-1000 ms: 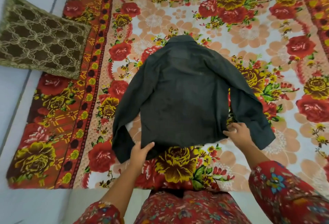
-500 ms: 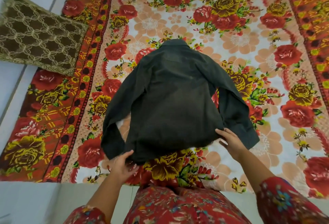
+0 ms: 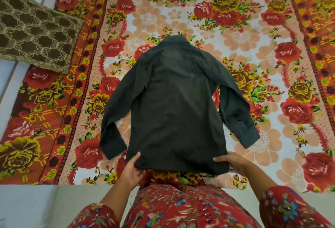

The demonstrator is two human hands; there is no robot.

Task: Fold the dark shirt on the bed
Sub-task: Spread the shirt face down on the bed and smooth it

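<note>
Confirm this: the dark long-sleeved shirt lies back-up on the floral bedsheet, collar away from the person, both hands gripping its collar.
Wrong in one respect. The head view shows the left hand and right hand gripping the bottom hem of the dark long-sleeved shirt, not its collar. The rest holds: back-up on the red floral bedsheet, collar away from the person.

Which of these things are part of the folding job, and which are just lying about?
In the job: dark shirt, spread back-up; left hand and right hand, holding its near hem; flowered bedspread under it.
Lying about: brown patterned cushion at the bed's far left corner.
</note>
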